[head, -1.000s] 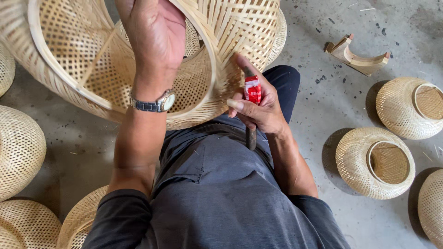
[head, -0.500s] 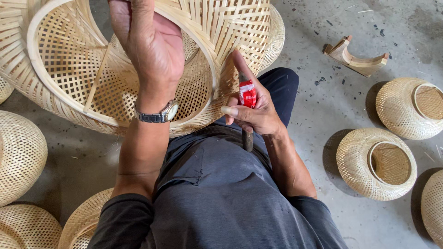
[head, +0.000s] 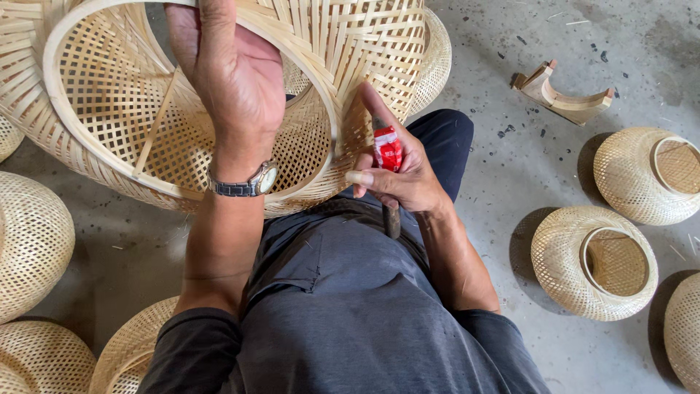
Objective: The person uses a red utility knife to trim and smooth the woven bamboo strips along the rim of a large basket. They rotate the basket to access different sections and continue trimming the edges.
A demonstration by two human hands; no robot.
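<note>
A large woven bamboo basket point(head: 124, 109) lies tilted across my lap, its open mouth facing me. My left hand point(head: 230, 69), with a wristwatch, grips the basket's top rim from inside. My right hand point(head: 397, 171) is pressed against the basket's outer weave at the right. It holds a small tool with a red label point(head: 388, 149), and a dark handle sticks out below the palm. I am seated in a grey shirt and dark trousers.
Smaller woven bamboo baskets stand on the concrete floor: two at the right point(head: 594, 263) point(head: 649, 175), several at the left point(head: 29, 244) and lower left. A curved wooden block point(head: 561, 95) lies at the upper right.
The basket has turned so its mouth faces me more fully. My left hand shifted right along the rim. My right hand stayed against the weave with the tool.
</note>
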